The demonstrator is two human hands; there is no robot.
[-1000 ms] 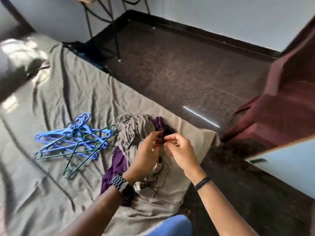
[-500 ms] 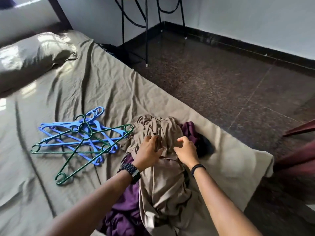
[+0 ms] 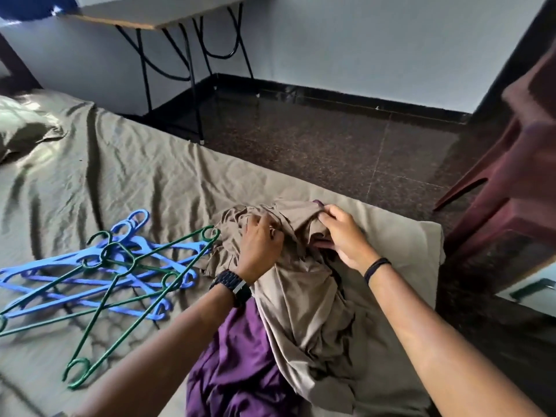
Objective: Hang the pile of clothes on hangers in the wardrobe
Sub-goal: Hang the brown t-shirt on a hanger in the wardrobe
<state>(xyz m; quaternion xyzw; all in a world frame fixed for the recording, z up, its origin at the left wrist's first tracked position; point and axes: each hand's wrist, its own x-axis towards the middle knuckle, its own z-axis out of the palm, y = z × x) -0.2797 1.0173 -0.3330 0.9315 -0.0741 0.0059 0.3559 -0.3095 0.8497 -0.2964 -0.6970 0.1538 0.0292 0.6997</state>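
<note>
Both hands' grip on crumpled beige garment (image 3: 301, 296)

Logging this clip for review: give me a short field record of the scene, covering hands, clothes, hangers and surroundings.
left hand: left hand grips the beige garment near its top
right hand: right hand pinches the same garment's upper edge
clothes: beige garment lies over a purple garment on the bed
hangers: blue hangers and green hangers heaped on the bed, left of the clothes, untouched
surroundings: pillow, table, maroon chair
wardrobe: not visible
</note>
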